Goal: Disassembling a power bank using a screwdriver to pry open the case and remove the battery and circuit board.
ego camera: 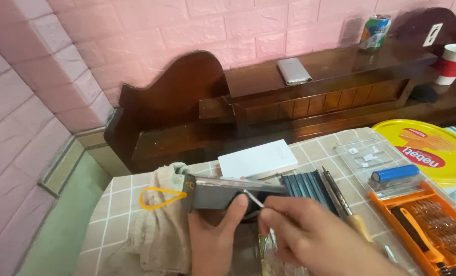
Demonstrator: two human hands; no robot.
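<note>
From the head camera, the left hand (pixel 215 237) is clamped on a flat grey device (pixel 228 193) lying on the checked surface (pixel 115 204) beside a beige cloth (pixel 159 232). The right hand (pixel 309 237) pinches a thin metal tool (pixel 252 198) whose tip touches the device. An orange tool case (pixel 432 230) sits well right.

A flat, grey, rectangular metal-cased device (pixel 223 193) lies lengthwise left to right on the tiled tabletop, its near edge gripped. A thin silver metal tool (pixel 253 199) slants against its right near corner, tip touching.
</note>
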